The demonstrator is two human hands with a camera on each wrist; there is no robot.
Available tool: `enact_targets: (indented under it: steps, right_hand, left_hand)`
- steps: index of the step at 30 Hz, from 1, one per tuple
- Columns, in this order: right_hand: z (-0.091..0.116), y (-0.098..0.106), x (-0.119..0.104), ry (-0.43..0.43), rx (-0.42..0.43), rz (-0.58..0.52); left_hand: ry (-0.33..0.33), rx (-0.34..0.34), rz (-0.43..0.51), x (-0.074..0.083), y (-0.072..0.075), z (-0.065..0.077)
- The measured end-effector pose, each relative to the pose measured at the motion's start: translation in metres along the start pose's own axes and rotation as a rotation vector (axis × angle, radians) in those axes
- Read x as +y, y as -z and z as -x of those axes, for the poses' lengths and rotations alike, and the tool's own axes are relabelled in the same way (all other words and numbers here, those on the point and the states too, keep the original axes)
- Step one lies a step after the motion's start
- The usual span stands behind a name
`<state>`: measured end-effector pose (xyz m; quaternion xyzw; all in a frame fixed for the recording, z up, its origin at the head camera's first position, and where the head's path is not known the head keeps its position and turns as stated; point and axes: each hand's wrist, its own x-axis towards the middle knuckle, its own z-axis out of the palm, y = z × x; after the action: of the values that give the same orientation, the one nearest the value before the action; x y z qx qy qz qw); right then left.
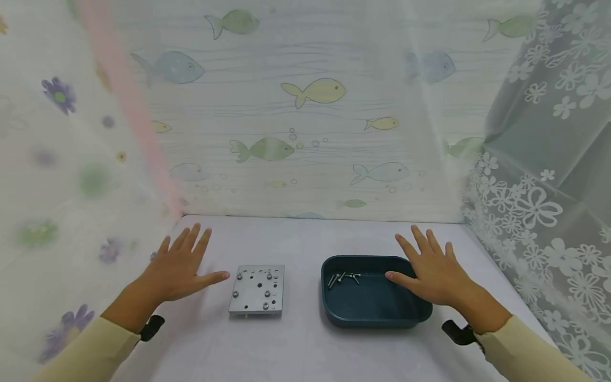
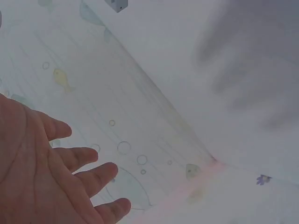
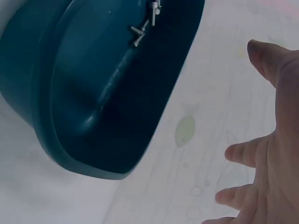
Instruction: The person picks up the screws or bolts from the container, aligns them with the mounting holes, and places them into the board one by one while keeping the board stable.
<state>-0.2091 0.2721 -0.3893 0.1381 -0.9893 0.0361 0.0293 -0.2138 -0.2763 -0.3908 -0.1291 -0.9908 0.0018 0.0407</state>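
In the head view a square silver metal plate (image 1: 253,305) lies on the table, with several holes and several socket-head screws standing in it. To its right is a dark teal tray (image 1: 377,315), with several loose screws (image 1: 341,278) at its far left inside. My left hand (image 1: 174,270) is spread left of the plate, fingers straight and holding nothing. My right hand (image 1: 436,270) is spread above the tray's right side, also holding nothing. The left wrist view shows the left palm (image 2: 42,172); in the right wrist view the right hand (image 3: 275,135) is beside the tray.
A white cloth covers the table (image 1: 305,350). Behind it hangs a fish-printed curtain (image 1: 305,175). Flower-printed sheets hang at the left (image 1: 71,175) and right (image 1: 549,175). Both wrists bear a black strap-on device, the right one (image 1: 458,333) near the tray's corner.
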Motion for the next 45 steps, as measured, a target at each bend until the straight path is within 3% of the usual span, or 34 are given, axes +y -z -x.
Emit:
enact_targets:
  steps: [6,12,19,22,28,31,37,45]
  right_hand:
    - [-0.006,-0.002,-0.004,0.044,0.008,-0.034]
    - [-0.015,-0.005,-0.008,0.130,0.044,-0.047]
    - [-0.031,-0.007,-0.011,0.178,-0.028,-0.177]
    - [-0.040,-0.009,-0.012,0.207,-0.051,-0.242]
    - [-0.055,-0.018,-0.017,0.247,-0.101,-0.375]
    - [-0.060,-0.022,-0.018,0.270,-0.122,-0.435]
    - [-0.069,-0.030,-0.023,0.292,-0.174,-0.495]
    - [-0.080,-0.043,-0.029,0.279,-0.261,-0.559]
  left_hand:
    - [-0.009,0.012,0.118,-0.001,-0.014,-0.002]
    - [0.038,-0.044,0.306,-0.001,-0.032,-0.007]
    - [0.071,-0.035,0.517,0.001,-0.063,-0.017]
    - [0.117,-0.057,0.637,0.004,-0.075,-0.019]
    - [0.253,-0.164,0.963,0.010,-0.092,-0.020]
    - [0.285,-0.186,1.072,0.012,-0.098,-0.021]
    - [0.297,-0.193,1.173,0.014,-0.105,-0.022]
    - [0.315,-0.184,1.235,0.015,-0.114,-0.024]
